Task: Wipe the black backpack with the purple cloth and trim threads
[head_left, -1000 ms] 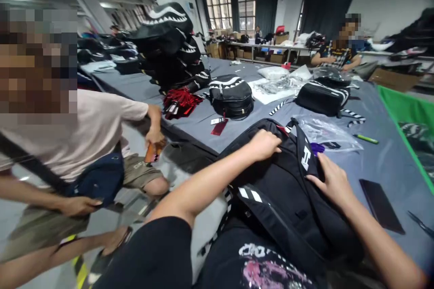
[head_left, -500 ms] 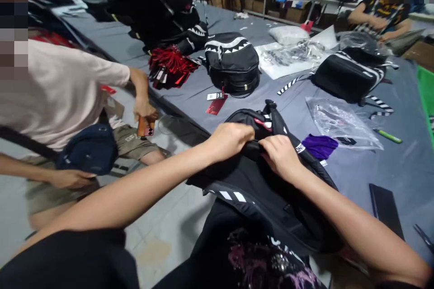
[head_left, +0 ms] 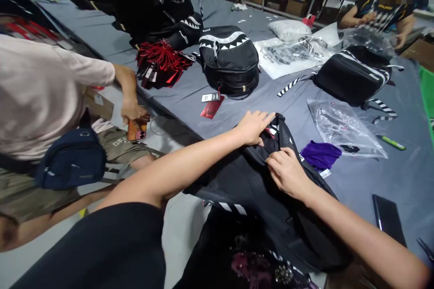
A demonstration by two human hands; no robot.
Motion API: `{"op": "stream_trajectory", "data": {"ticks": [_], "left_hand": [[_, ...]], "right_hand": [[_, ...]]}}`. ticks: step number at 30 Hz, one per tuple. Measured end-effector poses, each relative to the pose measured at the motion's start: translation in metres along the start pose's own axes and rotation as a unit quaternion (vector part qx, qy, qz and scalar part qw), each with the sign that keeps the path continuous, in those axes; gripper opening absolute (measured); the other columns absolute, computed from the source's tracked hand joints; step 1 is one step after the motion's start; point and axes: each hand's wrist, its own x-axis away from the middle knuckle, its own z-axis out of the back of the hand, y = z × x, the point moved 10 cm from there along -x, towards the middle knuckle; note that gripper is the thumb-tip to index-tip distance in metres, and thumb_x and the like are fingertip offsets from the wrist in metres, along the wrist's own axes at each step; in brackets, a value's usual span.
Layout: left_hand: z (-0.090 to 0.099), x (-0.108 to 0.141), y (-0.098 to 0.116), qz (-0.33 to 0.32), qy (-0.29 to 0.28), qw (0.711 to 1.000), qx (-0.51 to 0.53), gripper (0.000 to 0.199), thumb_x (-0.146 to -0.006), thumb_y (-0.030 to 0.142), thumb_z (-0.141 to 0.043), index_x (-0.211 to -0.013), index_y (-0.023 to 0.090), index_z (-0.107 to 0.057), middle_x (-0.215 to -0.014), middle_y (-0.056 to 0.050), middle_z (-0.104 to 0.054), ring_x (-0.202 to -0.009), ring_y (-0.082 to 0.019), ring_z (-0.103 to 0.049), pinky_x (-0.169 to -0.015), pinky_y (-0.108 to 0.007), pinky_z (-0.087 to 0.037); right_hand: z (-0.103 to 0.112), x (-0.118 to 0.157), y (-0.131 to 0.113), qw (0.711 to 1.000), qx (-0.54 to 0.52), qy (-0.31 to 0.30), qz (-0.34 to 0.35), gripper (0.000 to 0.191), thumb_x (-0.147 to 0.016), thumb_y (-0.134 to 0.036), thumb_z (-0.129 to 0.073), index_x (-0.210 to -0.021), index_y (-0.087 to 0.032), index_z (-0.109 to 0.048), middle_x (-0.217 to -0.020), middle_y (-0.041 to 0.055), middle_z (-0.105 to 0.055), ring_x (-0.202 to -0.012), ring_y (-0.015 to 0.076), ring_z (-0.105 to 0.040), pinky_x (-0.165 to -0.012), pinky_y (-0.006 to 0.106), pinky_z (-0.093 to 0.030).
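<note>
A black backpack (head_left: 251, 185) with white stripes along its lower edge lies across my lap and leans on the table's edge. My left hand (head_left: 255, 127) rests on the bag's top near a small red and white patch, fingers stretched forward and thumb apart. Just to its right, my right hand (head_left: 288, 172) has its fingers curled and pinched on the bag's black fabric. Part of the bag's top is hidden under both hands. Beside the bag's strap lies a purple cloth pouch (head_left: 320, 155) on the grey table.
Beyond stand a shark-tooth backpack (head_left: 230, 61), red tags (head_left: 162, 65) and a black bag with striped straps (head_left: 352, 74). A plastic bag (head_left: 342, 126), green cutter (head_left: 391, 142) and black phone (head_left: 388, 219) lie right. A seated person holds an orange phone (head_left: 137, 130) at left; another sits far right.
My left hand has moved forward and right over the bag's top, its closed fingers now stretched out. My right hand has shifted slightly down and right. The view has moved a little.
</note>
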Motion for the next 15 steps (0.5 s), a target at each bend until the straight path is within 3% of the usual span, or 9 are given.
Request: {"op": "stream_trajectory", "data": {"ticks": [3,4,6,7,9,11,15], "left_hand": [[0.003,0.01,0.001,0.013,0.034,0.999,-0.015,0.099,-0.075,0.046,-0.074,-0.152,0.012,-0.022,-0.147,-0.017,-0.043,-0.126,-0.03,-0.044,-0.097,-0.039,-0.038],[0.005,0.014,0.001,0.023,0.046,0.998,-0.019,0.096,-0.076,0.045,-0.073,-0.151,0.011,-0.023,-0.15,-0.017,-0.04,-0.129,-0.03,-0.042,-0.098,-0.039,-0.037],[0.007,0.019,0.001,0.046,0.055,0.997,-0.026,0.093,-0.078,0.044,-0.071,-0.151,0.011,-0.024,-0.155,-0.017,-0.033,-0.135,-0.031,-0.036,-0.101,-0.041,-0.036],[0.006,0.021,0.001,0.054,0.051,0.997,-0.029,0.092,-0.079,0.043,-0.071,-0.151,0.011,-0.024,-0.157,-0.017,-0.03,-0.137,-0.031,-0.033,-0.102,-0.042,-0.035],[0.002,0.019,0.0,0.059,0.034,0.997,-0.033,0.093,-0.079,0.043,-0.07,-0.152,0.011,-0.022,-0.159,-0.018,-0.026,-0.141,-0.031,-0.03,-0.103,-0.043,-0.035],[-0.004,0.016,0.001,0.049,0.011,0.998,-0.034,0.102,-0.076,0.048,-0.072,-0.154,0.011,-0.017,-0.16,-0.018,-0.02,-0.143,-0.032,-0.026,-0.105,-0.046,-0.035],[-0.013,0.011,0.002,0.028,-0.025,0.998,-0.05,0.133,-0.06,0.059,-0.081,-0.156,0.015,-0.001,-0.163,-0.019,-0.004,-0.148,-0.038,-0.013,-0.109,-0.054,-0.031]], "right_hand": [[0.012,-0.016,0.028,0.998,0.038,0.016,-0.058,0.02,-0.094,-0.023,-0.047,-0.106,-0.016,-0.062,-0.107,0.0115,-0.065,-0.097,0.0238,-0.057,-0.094,0.043,-0.036],[0.015,-0.021,0.039,0.993,0.061,0.026,-0.096,0.032,-0.092,-0.03,-0.053,-0.119,-0.014,-0.057,-0.123,0.0156,-0.061,-0.109,0.0285,-0.054,-0.096,0.046,-0.036],[0.011,-0.032,0.059,0.98,0.093,0.016,-0.176,0.078,-0.083,-0.044,-0.067,-0.145,-0.012,-0.034,-0.147,0.0221,-0.04,-0.128,0.0368,-0.041,-0.101,0.054,-0.033],[0.003,-0.037,0.066,0.973,0.099,-0.008,-0.207,0.098,-0.077,-0.047,-0.073,-0.151,-0.011,-0.021,-0.152,0.0242,-0.032,-0.132,0.039,-0.038,-0.103,0.057,-0.033],[-0.015,-0.043,0.075,0.961,0.101,-0.058,-0.252,0.116,-0.069,-0.045,-0.081,-0.154,-0.01,-0.01,-0.153,0.0271,-0.028,-0.13,0.041,-0.04,-0.103,0.059,-0.034],[-0.026,-0.046,0.08,0.954,0.095,-0.086,-0.273,0.118,-0.067,-0.041,-0.082,-0.155,-0.011,-0.01,-0.152,0.028,-0.03,-0.124,0.0415,-0.047,-0.099,0.058,-0.039],[-0.031,-0.046,0.081,0.959,0.053,-0.084,-0.266,0.102,-0.076,-0.036,-0.074,-0.154,-0.014,-0.014,-0.151,0.0241,-0.032,-0.119,0.0379,-0.052,-0.092,0.049,-0.047]]}}
